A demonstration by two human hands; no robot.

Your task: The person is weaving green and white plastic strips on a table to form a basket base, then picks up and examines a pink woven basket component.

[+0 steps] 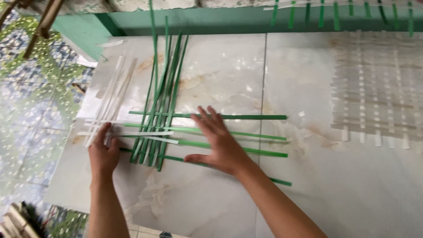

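From my seat I see both hands down on the pale marble floor tile (211, 66) in the lower middle of the frame. My right hand (220, 143) lies flat with its fingers spread wide apart, palm pressing on the horizontal green strips (246, 134), which run from the centre of the frame out to the right; it clamps nothing, it only bears down on them. My left hand (103, 154), at lower left, has its fingers curled loosely and resting on the ends of the white strips (115, 93); whether it actually pinches one I cannot tell, since the fingertips blur into the strips. Between the two hands stands a bundle of upright green strips (164, 94), leaning slightly to the right as they rise toward the top of the frame, crossing the horizontal ones near their lower ends. A couple of white strips lie crosswise through that bundle, touching it. At the far right, well apart from the hands, lies a woven mat of pale strips (374, 88), with more green strips showing above it at the top right edge.
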